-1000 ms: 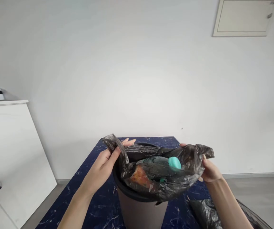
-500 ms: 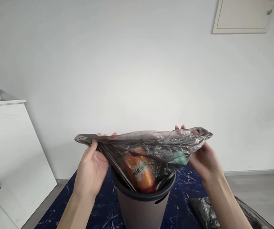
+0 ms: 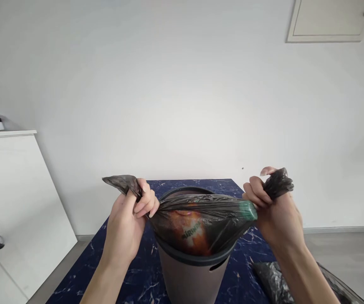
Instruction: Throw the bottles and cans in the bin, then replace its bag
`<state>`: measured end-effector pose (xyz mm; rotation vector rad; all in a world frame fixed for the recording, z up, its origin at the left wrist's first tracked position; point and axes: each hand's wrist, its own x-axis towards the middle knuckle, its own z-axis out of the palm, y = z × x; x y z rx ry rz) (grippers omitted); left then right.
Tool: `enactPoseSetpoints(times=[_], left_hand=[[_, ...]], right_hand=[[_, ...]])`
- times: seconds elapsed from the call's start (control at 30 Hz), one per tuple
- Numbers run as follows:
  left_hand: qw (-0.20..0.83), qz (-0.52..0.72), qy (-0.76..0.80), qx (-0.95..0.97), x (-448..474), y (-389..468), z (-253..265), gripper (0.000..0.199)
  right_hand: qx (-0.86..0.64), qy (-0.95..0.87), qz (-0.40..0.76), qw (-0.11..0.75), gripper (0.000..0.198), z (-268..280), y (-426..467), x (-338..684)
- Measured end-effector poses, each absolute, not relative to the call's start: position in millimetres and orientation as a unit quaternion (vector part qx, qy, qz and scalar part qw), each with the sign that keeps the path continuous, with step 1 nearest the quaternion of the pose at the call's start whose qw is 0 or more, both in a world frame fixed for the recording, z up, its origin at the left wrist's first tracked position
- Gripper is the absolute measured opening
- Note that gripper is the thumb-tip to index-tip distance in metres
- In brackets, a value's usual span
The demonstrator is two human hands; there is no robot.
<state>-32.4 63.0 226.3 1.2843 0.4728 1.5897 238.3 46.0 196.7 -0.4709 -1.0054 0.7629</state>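
Both hands [image 3: 126, 228] grip blk bag [image 3: 216, 215] o/ bin [image 3: 192, 278].

Fingers [image 3: 144, 202] clutch bag [image 3: 221, 215] — bin [image 3: 194, 280] below.

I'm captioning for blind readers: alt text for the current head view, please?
A person's left hand and right hand grip opposite ends of a translucent black plastic bag at the mouth of a taupe bin on a blue marbled table. An orange Mirinda container and green cap show through.
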Motion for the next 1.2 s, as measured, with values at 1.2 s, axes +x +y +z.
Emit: enactPoseSetpoints(times=[1.2], left_hand=[[0.374, 0.513, 0.284, 0.719, -42.1, 40.4, 231.6, 0.050]], right_hand=[[-0.484, -0.745, 0.290, 0.356, 0.030, 312.9, 52.1, 181.6]])
